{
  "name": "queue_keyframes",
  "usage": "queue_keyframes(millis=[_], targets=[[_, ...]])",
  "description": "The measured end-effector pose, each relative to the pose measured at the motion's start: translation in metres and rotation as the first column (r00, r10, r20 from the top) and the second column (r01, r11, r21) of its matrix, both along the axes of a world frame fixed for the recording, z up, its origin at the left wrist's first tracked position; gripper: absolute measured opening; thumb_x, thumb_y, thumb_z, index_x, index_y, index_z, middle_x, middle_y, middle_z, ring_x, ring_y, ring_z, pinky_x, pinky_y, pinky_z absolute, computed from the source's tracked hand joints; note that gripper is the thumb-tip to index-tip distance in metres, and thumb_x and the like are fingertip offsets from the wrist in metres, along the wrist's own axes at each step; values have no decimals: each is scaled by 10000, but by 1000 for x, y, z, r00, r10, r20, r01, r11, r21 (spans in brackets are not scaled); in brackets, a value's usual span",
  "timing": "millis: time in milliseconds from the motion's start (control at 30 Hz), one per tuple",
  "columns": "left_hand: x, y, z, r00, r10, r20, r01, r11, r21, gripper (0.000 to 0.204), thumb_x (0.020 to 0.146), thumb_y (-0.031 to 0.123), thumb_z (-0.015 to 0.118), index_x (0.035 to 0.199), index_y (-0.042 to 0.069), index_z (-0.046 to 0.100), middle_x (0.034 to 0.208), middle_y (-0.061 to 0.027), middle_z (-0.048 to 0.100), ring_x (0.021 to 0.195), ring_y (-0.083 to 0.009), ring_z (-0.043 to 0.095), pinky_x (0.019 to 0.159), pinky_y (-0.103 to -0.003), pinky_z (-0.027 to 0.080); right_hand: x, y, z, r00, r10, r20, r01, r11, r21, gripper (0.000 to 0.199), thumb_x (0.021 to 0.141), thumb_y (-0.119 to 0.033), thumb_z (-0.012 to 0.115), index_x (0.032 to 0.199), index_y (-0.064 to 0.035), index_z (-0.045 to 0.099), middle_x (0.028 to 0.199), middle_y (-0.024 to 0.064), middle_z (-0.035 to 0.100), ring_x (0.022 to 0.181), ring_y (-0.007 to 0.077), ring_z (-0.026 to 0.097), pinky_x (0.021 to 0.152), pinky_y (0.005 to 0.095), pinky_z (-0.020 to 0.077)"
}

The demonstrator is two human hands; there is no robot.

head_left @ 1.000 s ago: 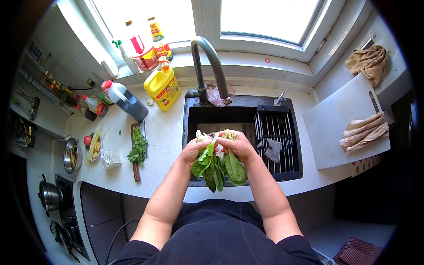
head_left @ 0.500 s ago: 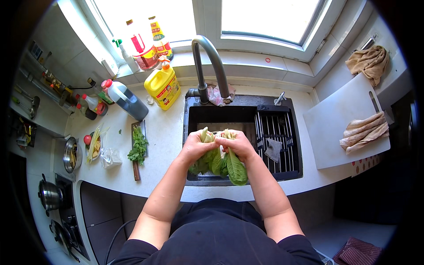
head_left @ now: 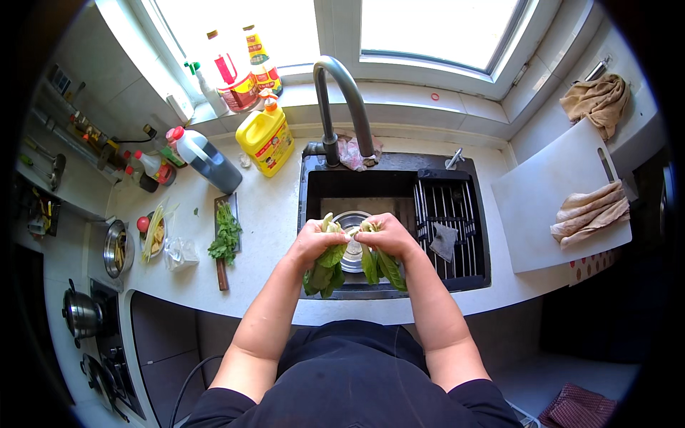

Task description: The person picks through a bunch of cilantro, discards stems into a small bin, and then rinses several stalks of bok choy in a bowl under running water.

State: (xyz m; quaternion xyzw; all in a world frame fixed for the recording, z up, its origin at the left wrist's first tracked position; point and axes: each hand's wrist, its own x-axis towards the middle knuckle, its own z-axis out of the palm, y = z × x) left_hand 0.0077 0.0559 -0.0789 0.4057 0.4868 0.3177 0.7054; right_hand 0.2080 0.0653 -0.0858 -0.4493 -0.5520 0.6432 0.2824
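Note:
Over the dark sink [head_left: 321, 187], my left hand [head_left: 311, 241] is closed around a bunch of leafy greens [head_left: 325, 274], pale stems up and leaves hanging down. My right hand [head_left: 389, 237] grips another portion of leafy greens [head_left: 384, 267], its leaves drooping toward the sink's front edge. The thumbs nearly meet between the two portions; whether a stem still joins them I cannot tell. Below and between my hands, a round metal bowl [head_left: 353, 261] shows inside the sink. The curved faucet [head_left: 354, 100] stands behind it.
A drying rack [head_left: 464, 250] with a grey cloth [head_left: 443, 241] spans the sink's right side. To the left lie a cleaver [head_left: 222, 274] and green herbs [head_left: 225, 234]. Bottles and a yellow jug [head_left: 267, 143] stand farther back. A white cutting board [head_left: 524, 207] leans at right.
The greens have parted into two portions, one in each hand. A gap has opened between the leaves, and the metal bowl beneath now shows.

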Motion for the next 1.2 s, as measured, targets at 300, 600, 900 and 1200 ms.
queue_keyframes(millis=[300,600,900,1200], targets=[[-13,3,-25,882,11,472,151,941,-304,76,734,112,621,733,43,589,620,-73,561,545,-192,559,567,-324,461,-5,1,2,960,-46,-275,3,988,-156,101,691,-105,613,644,-19,592,557,21,540,493,100,506,481,232,397],[-6,4,-16,843,204,498,-20,936,-351,128,783,141,629,853,39,594,740,-75,604,678,-193,597,680,-344,495,0,8,-1,843,-266,-467,166,955,-245,155,858,-179,558,778,-46,551,738,66,608,648,134,578,606,260,491],[18,-1,0,966,169,198,-141,979,-146,220,711,66,738,878,25,601,816,-58,628,714,-152,619,666,-291,519,-14,1,-10,861,-322,-393,261,944,-202,158,790,-156,690,830,-50,580,683,14,578,570,89,528,556,218,435],[11,2,5,958,123,258,-69,976,-207,205,720,76,718,877,0,609,808,-74,635,716,-170,630,676,-301,524,-6,-2,-4,805,-401,-437,236,893,-384,137,785,-131,691,783,-35,593,686,25,594,596,107,564,552,240,464]])
